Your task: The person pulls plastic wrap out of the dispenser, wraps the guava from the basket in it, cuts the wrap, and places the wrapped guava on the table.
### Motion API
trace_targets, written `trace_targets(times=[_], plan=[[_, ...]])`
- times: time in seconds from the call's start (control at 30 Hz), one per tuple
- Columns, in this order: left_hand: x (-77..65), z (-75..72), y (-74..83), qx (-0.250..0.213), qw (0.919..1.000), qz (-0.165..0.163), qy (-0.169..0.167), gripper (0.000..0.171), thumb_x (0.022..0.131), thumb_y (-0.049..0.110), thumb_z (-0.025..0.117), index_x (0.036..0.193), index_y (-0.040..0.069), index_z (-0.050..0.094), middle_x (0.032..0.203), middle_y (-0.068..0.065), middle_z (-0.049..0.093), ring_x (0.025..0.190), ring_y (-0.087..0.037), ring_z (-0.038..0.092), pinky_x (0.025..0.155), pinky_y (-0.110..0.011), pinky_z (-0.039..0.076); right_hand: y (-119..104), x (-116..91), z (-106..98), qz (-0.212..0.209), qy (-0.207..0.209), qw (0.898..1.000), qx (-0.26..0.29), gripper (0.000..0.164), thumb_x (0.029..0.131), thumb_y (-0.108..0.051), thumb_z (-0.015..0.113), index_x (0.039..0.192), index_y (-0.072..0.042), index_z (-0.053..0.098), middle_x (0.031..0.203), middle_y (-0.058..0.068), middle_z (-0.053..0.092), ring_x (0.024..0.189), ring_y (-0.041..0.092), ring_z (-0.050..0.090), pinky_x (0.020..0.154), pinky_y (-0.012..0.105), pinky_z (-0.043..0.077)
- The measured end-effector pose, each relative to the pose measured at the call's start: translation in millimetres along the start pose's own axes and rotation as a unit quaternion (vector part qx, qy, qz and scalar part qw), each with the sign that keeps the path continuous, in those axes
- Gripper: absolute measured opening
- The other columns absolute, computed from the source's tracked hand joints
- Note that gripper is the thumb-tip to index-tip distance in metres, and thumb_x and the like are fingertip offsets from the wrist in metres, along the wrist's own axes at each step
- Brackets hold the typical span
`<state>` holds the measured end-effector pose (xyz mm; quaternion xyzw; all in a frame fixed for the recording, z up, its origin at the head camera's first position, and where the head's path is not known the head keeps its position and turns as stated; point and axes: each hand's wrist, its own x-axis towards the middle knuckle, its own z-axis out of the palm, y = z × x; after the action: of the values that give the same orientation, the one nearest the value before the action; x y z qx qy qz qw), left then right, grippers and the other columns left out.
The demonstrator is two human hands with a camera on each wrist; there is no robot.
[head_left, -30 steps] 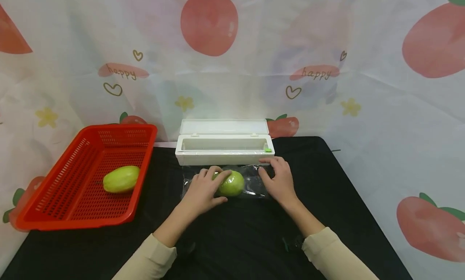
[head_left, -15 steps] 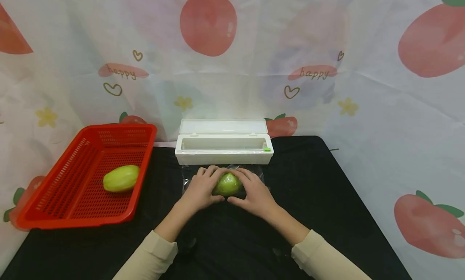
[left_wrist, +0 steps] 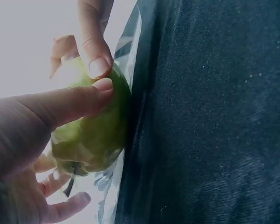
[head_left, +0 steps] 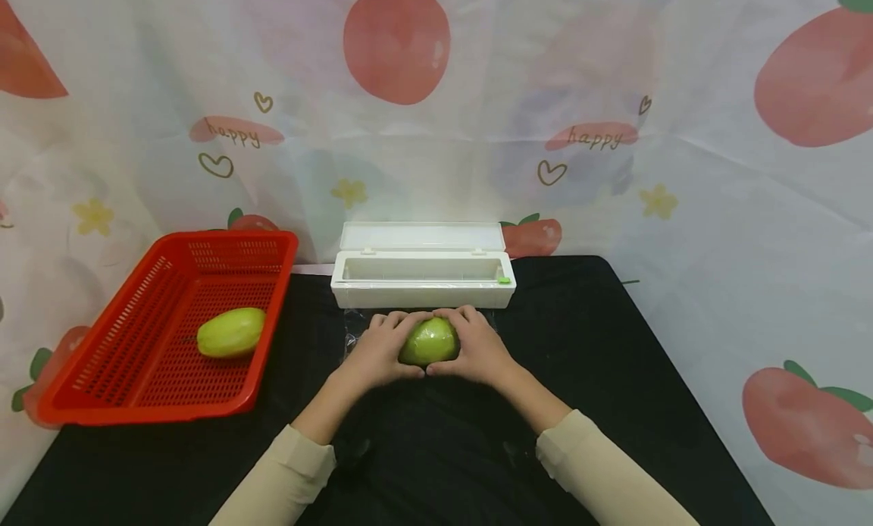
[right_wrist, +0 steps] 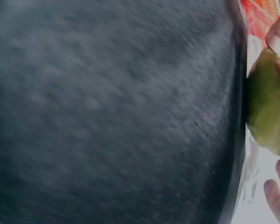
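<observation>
A round green fruit [head_left: 429, 342] with a dark stem lies on clear plastic film [head_left: 353, 325] on the black-covered table, and film shines over its skin. My left hand [head_left: 375, 353] grips its left side, thumb in front and fingers behind. From the right, my right hand [head_left: 480, 349] holds the other side the same way. The two thumbs almost meet at the front, as the left wrist view shows on the fruit [left_wrist: 91, 135]. Only part of the fruit [right_wrist: 266, 107] shows at the edge of the right wrist view. Its underside is hidden.
Just behind the hands stands a white film dispenser box [head_left: 423, 295], lid raised, with a green slider [head_left: 504, 280] at its right end. On the left is a red plastic basket [head_left: 164, 415] holding an elongated yellow-green fruit [head_left: 230, 333]. A printed cloth [head_left: 436, 177] hangs behind the table.
My right hand has moved left from the film's right end onto the fruit, bringing that film in with it. The left hand has stayed at the fruit's left side.
</observation>
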<state>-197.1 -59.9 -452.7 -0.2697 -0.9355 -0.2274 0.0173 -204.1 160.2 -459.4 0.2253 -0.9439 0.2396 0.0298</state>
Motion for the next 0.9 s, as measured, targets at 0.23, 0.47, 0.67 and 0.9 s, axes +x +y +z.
trace_targets(times=[0.23,0.47,0.67,0.9], plan=[[1.9,5.7,-4.4,0.016,0.9998,0.001,-0.015,0.101,0.075,0.047,0.086,0.157,0.026,0.03,0.139,-0.014,0.052,0.117,-0.036,0.048,0.091,-0.053,0.048,9.6,7.6,1.0,0.017,-0.037,0.999,0.028,0.086,0.072,-0.062,0.081,0.142,-0.02,0.052,0.114,0.003,0.052,0.095,0.017,0.051,0.078,0.037,0.049],[4.6,7.0,-6.7,-0.008,0.9999,-0.011,-0.002,0.1,0.074,0.051,0.085,0.154,0.021,0.033,0.137,-0.013,0.055,0.111,-0.034,0.049,0.088,-0.051,0.047,14.5,10.7,-2.0,0.018,-0.053,0.997,0.059,0.085,0.073,-0.06,0.08,0.143,-0.02,0.053,0.112,0.004,0.053,0.093,0.016,0.052,0.078,0.036,0.048],[6.0,10.9,-11.1,-0.011,0.9999,-0.012,0.001,0.095,0.074,0.053,0.085,0.149,0.017,0.038,0.136,-0.011,0.054,0.11,-0.033,0.048,0.087,-0.048,0.047,18.4,15.4,-1.3,0.021,-0.065,0.992,0.108,0.085,0.075,-0.055,0.082,0.145,-0.018,0.049,0.117,0.006,0.054,0.096,0.016,0.055,0.081,0.035,0.049],[7.5,11.9,-14.7,-0.041,0.999,-0.012,0.011,0.091,0.075,0.048,0.086,0.149,0.019,0.041,0.134,-0.015,0.044,0.11,-0.033,0.047,0.087,-0.047,0.048,21.9,17.2,1.3,0.02,-0.052,0.987,0.15,0.084,0.075,-0.051,0.084,0.141,-0.017,0.047,0.12,0.002,0.057,0.101,0.015,0.059,0.083,0.033,0.053]])
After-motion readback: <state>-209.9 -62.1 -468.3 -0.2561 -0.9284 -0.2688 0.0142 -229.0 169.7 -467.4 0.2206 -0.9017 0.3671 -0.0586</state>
